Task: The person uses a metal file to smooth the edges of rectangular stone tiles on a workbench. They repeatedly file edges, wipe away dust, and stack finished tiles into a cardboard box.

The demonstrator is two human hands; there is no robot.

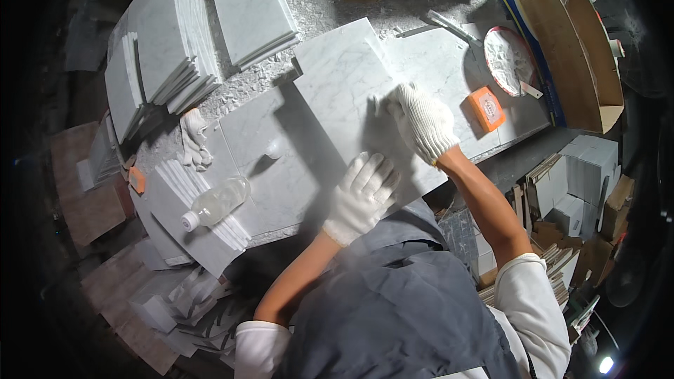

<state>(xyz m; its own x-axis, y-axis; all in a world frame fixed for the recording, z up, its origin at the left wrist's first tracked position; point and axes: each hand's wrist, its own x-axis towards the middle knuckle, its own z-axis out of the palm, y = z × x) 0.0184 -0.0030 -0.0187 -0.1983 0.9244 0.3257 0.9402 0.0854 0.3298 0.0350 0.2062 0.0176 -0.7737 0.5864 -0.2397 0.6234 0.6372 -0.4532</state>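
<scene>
We saw a flat, pale grey stone tile (pixel 340 74) lying on a pale stone work top (pixel 246 137). Over it, the right hand in a white knit glove (pixel 423 125) was curled up — we could not tell around what. The left hand in a white knit glove (pixel 361 196) was by the tile's near end, fingers almost straight and side by side.

Wide head-mounted fisheye view from above, steeply downward onto the nearby worktop (pixel 284 193).
</scene>
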